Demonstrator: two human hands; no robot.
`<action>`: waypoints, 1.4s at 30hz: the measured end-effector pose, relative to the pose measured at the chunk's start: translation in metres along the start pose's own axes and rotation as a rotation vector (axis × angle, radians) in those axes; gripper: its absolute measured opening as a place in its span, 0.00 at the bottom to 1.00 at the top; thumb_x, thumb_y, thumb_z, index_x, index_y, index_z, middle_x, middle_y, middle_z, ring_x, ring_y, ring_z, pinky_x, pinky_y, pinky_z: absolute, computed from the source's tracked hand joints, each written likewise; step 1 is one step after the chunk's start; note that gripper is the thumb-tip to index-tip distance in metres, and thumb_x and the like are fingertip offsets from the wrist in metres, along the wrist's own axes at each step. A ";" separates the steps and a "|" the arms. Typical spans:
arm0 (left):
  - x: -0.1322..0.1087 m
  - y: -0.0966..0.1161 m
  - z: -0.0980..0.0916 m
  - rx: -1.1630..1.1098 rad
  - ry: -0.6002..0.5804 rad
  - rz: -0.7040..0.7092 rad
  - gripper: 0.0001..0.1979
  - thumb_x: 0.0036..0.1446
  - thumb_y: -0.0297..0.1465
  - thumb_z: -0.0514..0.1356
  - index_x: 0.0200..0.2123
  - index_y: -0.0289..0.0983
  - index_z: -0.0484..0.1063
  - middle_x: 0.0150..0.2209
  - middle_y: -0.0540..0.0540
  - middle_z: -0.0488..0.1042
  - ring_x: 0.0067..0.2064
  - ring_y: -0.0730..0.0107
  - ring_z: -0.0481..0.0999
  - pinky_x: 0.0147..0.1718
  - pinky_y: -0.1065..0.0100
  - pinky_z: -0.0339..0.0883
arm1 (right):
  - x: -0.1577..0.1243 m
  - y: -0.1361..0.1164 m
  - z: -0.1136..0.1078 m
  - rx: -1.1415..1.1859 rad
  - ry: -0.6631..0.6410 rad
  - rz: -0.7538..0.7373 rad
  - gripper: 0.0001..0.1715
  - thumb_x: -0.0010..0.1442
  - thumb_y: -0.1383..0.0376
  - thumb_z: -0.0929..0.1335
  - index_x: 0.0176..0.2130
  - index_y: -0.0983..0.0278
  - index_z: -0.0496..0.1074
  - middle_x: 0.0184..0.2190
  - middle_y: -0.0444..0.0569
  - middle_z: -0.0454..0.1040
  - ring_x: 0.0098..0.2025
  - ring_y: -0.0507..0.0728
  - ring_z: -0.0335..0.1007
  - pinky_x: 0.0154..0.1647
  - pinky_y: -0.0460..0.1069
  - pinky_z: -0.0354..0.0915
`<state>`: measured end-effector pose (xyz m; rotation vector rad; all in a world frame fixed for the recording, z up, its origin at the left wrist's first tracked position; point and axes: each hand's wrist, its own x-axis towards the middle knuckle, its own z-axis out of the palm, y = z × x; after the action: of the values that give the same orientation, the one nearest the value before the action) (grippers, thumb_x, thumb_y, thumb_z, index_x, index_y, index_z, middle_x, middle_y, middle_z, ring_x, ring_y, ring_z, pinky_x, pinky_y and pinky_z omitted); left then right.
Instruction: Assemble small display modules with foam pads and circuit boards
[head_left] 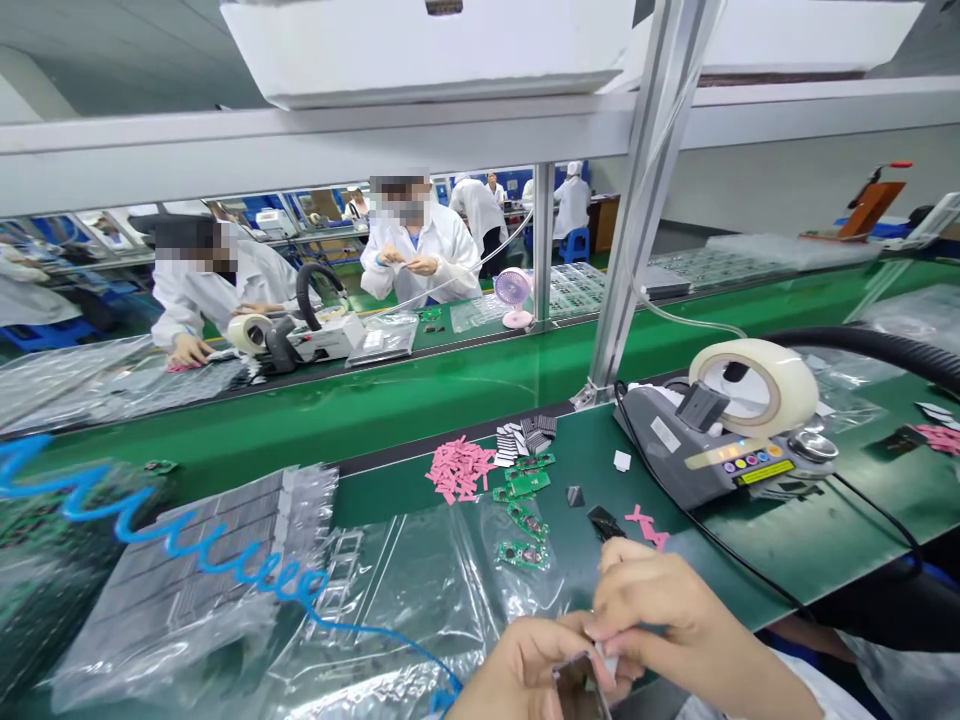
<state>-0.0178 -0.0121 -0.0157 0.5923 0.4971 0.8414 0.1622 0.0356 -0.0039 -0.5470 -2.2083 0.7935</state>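
My left hand (517, 668) is at the bottom edge, fingers curled round a small dark flat part (576, 688). My right hand (667, 615) sits just above and to the right, its fingertips pinched on a small pale piece (606, 660) pressed against that dark part. Just beyond my hands lie several small green circuit boards (525, 510), a heap of pink strips (457, 468), a stack of black-and-white pads (525, 438) and two loose pink strips (646, 525) on the green mat.
A tape dispenser (720, 440) with a large white roll stands at right beside a black hose (877, 350). Clear plastic bags and trays (225, 590) cover the left, crossed by a blue coiled cord (187, 540). Across the green conveyor (420, 385), people in white coats work.
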 end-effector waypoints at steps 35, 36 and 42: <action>-0.006 0.000 0.002 -0.057 0.064 0.103 0.18 0.35 0.43 0.71 0.28 0.36 0.81 0.39 0.45 0.69 0.39 0.67 0.67 0.40 0.70 0.59 | -0.002 -0.021 0.029 -0.269 0.371 0.036 0.06 0.61 0.71 0.65 0.37 0.62 0.71 0.30 0.45 0.78 0.29 0.52 0.71 0.31 0.48 0.67; -0.005 0.001 0.002 -0.056 0.059 0.097 0.18 0.35 0.43 0.71 0.28 0.37 0.81 0.39 0.45 0.68 0.40 0.67 0.67 0.41 0.70 0.58 | -0.003 -0.020 0.030 -0.280 0.385 0.014 0.07 0.60 0.72 0.65 0.38 0.62 0.71 0.30 0.45 0.78 0.29 0.52 0.70 0.31 0.49 0.67; -0.008 -0.002 0.002 -0.041 0.098 0.121 0.18 0.35 0.43 0.71 0.28 0.37 0.81 0.39 0.47 0.67 0.38 0.70 0.66 0.38 0.73 0.58 | -0.006 -0.019 0.034 -0.349 0.418 -0.049 0.11 0.59 0.75 0.65 0.40 0.63 0.71 0.32 0.46 0.79 0.28 0.52 0.69 0.30 0.51 0.66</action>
<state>-0.0198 -0.0200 -0.0147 0.5487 0.5360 0.9967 0.1384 0.0057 -0.0130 -0.7482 -1.9609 0.2335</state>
